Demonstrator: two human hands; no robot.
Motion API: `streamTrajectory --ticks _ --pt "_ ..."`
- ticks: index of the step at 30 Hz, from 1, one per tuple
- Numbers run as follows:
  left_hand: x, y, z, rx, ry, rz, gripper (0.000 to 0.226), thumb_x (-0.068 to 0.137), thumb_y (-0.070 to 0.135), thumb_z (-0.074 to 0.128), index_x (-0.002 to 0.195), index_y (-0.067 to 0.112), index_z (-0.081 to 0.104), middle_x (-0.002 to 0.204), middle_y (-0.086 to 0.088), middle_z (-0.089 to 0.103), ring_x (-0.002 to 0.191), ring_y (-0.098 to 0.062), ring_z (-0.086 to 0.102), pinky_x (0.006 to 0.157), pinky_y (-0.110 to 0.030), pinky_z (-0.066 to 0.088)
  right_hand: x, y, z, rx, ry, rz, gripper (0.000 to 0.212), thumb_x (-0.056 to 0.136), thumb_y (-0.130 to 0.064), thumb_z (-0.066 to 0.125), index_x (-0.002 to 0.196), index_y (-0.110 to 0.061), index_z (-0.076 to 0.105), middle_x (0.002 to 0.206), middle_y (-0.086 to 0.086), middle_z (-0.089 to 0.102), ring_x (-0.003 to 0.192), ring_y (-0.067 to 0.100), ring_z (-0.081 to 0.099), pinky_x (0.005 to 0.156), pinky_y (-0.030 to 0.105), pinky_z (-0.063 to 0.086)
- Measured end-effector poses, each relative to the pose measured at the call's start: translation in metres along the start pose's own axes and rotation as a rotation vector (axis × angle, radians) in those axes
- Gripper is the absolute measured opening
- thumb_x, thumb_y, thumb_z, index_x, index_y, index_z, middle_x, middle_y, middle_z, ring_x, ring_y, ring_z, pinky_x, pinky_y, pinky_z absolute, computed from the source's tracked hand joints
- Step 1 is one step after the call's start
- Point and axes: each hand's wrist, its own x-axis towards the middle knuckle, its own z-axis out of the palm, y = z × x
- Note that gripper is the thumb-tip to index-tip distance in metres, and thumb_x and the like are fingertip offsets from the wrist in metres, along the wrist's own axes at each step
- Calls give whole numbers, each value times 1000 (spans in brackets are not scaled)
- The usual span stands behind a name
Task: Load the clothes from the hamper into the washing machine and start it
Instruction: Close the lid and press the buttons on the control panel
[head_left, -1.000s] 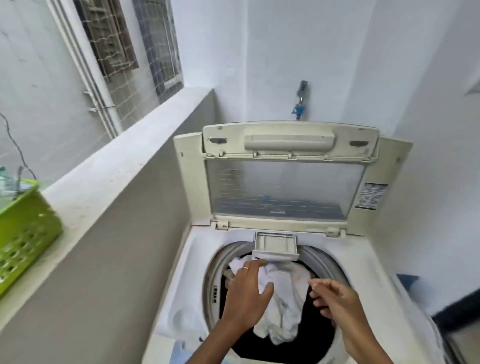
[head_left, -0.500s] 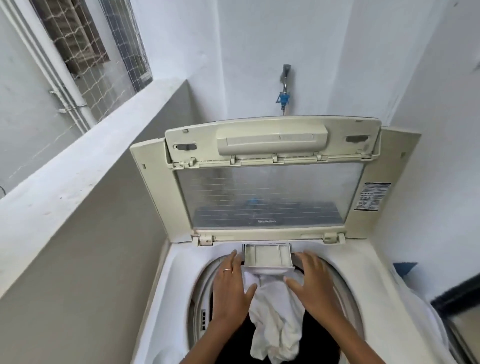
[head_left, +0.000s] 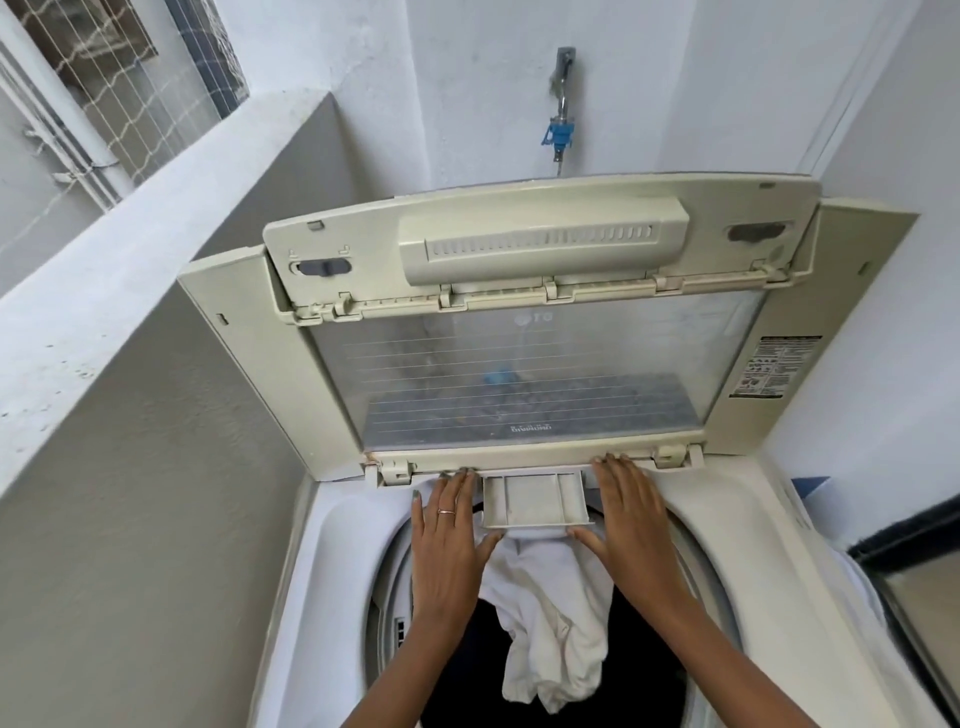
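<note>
The cream top-loading washing machine (head_left: 779, 571) fills the lower view, and everything here is placed against it. Its hinged cream lid with a clear ribbed window (head_left: 524, 374) stands folded upright at the machine's back edge. A metal wall tap with a blue fitting (head_left: 560, 130) hangs above and behind the machine, and a grey rendered ledge (head_left: 130, 249) runs along its left side.

In the machine's round drum opening a crumpled white cotton garment (head_left: 550, 613) hangs from the rear rim down over dark laundry. No hamper shows in this view.

Just under the lid's hinge, a small cream plastic detergent tray (head_left: 535, 501) juts over the drum. The left hand (head_left: 449, 540), wearing a ring, and the right hand (head_left: 631, 530) lie flat either side of it, fingers straight and gripping nothing, tips at the lid's base.

Loading looks nearly finished. The next move probably calls for pushing the garment fully down, then swinging the lid shut.
</note>
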Motion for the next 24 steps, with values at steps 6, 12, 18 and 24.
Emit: streamTrajectory --ticks 6,12,18,24 --pt "6 -2 4 26 130 14 63 87 60 41 125 13 58 128 1 60 124 -15 43 117 -38 10 2 4 5 10 163 -28 70 73 -44 75 124 -2 51 123 21 61 118 34 51 104 43 32" --pt "14 -4 10 58 256 18 53 86 57 47 113 14 63 112 1 65 111 -17 50 111 -40 25 3 -1 10 9 221 30 73 93 -60 26 114 1 60 116 19 64 110 37 59 99 41 39" --pt "22 -5 16 104 301 0 47 84 56 52 102 14 64 99 -1 63 99 -22 54 101 -42 36 5 -5 14 -20 284 56 49 80 -39 66 108 0 63 110 17 66 109 35 58 90 44 51" --pt "30 -4 17 146 331 -33 38 82 50 63 92 13 61 87 -3 59 86 -26 55 95 -39 40 9 -9 16 -74 338 82 45 65 -17 87 101 2 67 102 17 67 101 36 62 83 44 55"
